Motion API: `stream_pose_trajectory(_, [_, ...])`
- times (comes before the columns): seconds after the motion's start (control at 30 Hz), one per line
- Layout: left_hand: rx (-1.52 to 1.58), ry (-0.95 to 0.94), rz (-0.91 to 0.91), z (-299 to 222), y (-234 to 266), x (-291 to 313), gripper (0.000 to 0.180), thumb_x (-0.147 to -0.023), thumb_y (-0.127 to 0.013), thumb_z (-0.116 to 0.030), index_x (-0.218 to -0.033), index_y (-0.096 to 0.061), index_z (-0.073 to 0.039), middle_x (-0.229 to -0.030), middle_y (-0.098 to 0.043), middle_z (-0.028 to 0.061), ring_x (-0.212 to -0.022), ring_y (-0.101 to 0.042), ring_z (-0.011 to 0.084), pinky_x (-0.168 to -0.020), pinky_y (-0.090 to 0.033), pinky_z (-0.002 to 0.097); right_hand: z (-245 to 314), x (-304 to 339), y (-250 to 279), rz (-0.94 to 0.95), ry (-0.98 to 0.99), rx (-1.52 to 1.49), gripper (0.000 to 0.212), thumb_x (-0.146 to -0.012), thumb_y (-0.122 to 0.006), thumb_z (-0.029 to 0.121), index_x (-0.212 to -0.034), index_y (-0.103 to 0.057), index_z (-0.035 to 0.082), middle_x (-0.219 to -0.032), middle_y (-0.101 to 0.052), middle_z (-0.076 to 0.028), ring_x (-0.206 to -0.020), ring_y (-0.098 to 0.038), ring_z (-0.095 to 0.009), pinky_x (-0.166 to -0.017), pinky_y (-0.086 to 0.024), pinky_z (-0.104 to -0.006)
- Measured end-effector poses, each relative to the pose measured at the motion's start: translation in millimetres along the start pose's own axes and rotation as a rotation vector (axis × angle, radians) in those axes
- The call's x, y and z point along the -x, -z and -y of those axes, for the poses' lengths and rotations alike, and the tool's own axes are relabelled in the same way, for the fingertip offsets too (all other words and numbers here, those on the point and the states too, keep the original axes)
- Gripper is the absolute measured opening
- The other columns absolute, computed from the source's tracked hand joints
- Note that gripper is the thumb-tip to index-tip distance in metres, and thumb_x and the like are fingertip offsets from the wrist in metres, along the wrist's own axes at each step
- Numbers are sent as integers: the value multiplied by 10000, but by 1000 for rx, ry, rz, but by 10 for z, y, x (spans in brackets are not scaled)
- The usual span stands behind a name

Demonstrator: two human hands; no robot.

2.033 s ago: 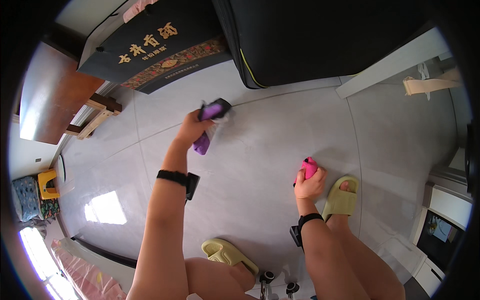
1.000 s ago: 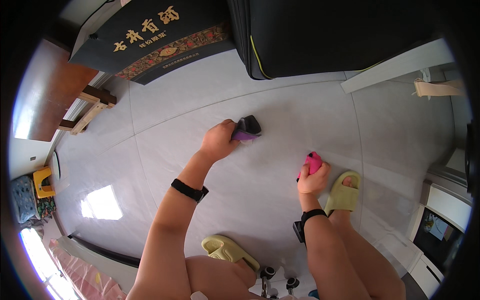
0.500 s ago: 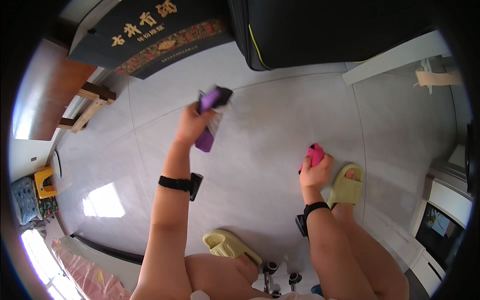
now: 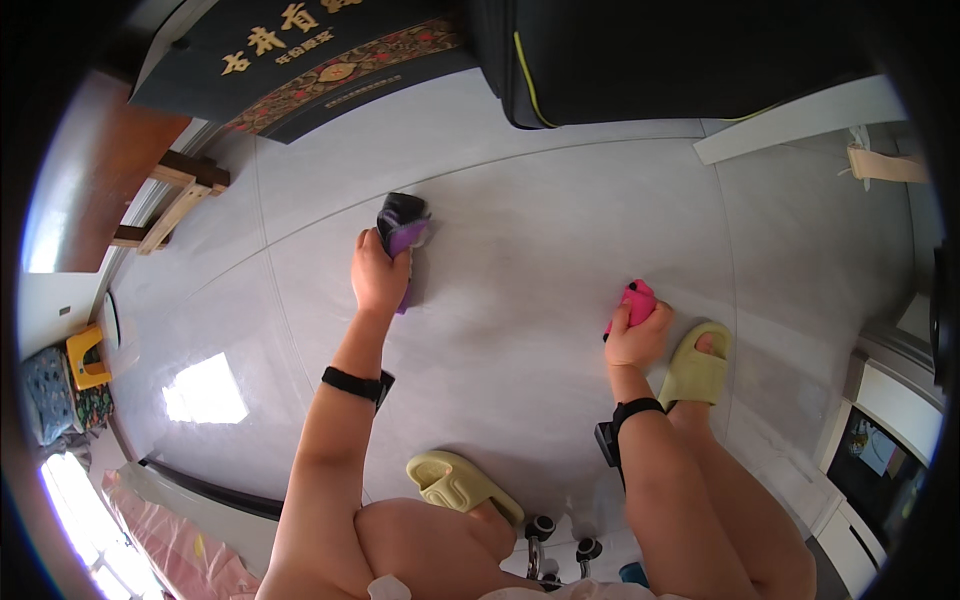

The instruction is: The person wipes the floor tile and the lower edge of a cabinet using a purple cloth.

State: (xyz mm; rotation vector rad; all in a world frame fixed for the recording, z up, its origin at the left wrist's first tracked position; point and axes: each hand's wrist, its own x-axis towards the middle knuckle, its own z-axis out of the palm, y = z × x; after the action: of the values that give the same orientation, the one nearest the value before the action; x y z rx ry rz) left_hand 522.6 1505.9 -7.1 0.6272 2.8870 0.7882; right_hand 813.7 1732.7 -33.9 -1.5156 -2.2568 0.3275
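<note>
Seen from above, a person crouches over a grey tiled floor (image 4: 520, 250). The left hand (image 4: 378, 275) reaches far ahead, fingers wrapped around a purple and black tool (image 4: 403, 228) whose end meets the floor. The right hand (image 4: 635, 338), nearer and to the right, is closed around a pink object (image 4: 636, 300) just beside a yellow-green slipper (image 4: 695, 365). Another slipper (image 4: 460, 485) sits near, between the arms. Both wrists wear black bands. A dark box (image 4: 310, 55) lies far left.

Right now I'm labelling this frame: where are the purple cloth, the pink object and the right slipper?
purple cloth (image 4: 408, 236), head view, its upper fold.
pink object (image 4: 637, 299), head view, its exposed top.
right slipper (image 4: 693, 372), head view, its strap.
</note>
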Motion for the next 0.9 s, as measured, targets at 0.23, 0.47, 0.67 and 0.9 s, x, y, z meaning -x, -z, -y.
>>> stream_pose_trajectory(0.23, [385, 461, -298, 873, 621, 605, 235, -773, -687, -175, -861, -586, 18, -728, -590, 51, -652, -496, 109, -588, -439, 289, 31, 9, 25, 3, -31, 13, 396, -762, -637, 303, -997, -447, 48, -999, -535, -138, -837, -572, -377, -649, -467, -483])
stream_pose_trajectory(0.47, [-289, 774, -443, 2043, 1294, 2056, 355, -735, -619, -233, -957, -598, 43, -913, -619, 227, -868, -584, 412, -768, -460, 479, 49, 20, 26, -6, -45, 72, 409, -761, -620, 331, -1008, -452, 52, -1026, -534, -120, -851, -579, -356, -667, -478, -469])
stream_pose_trajectory(0.67, [-272, 817, -383, 1409, 838, 1515, 335, -796, -576, -235, -1048, -556, -15, -1024, -586, 195, -946, -571, 388, -808, -453, 487, 106, 18, 98, 38, -18, 89, 442, -818, -587, 393, -1065, -481, 43, -1074, -537, -140, -931, -578, -356, -737, -487, -463])
stream_pose_trajectory(0.9, [124, 228, 214, -756, -168, 1344, 338, -799, -590, -201, -1067, -507, -15, -1059, -565, 218, -964, -559, 409, -819, -467, 490, -154, 90, 409, 227, 50, -6, 473, -829, -607, 424, -895, -524, -37, -946, -578, -213, -888, -561, -396, -740, -447, -474])
